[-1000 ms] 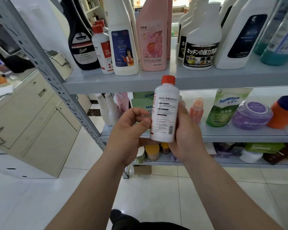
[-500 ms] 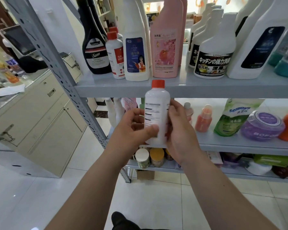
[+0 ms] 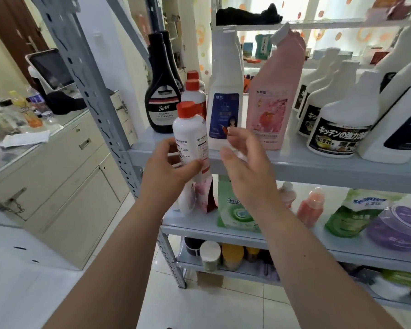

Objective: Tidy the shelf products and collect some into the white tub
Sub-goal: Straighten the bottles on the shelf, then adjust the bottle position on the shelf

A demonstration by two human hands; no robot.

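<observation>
While your left hand (image 3: 169, 169) grips the red-capped white bottle (image 3: 190, 136) by its lower half, your right hand (image 3: 246, 169) hangs just beside it, fingers loosely spread and holding nothing. You hold the bottle cap-up before the front edge of the shelf (image 3: 306, 166), near its left end, in front of a matching bottle (image 3: 195, 93).

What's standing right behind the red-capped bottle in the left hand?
A second red-capped bottle stands on the shelf behind the held bottle; its lower part is covered. Behind that, only another red cap shows.
</observation>
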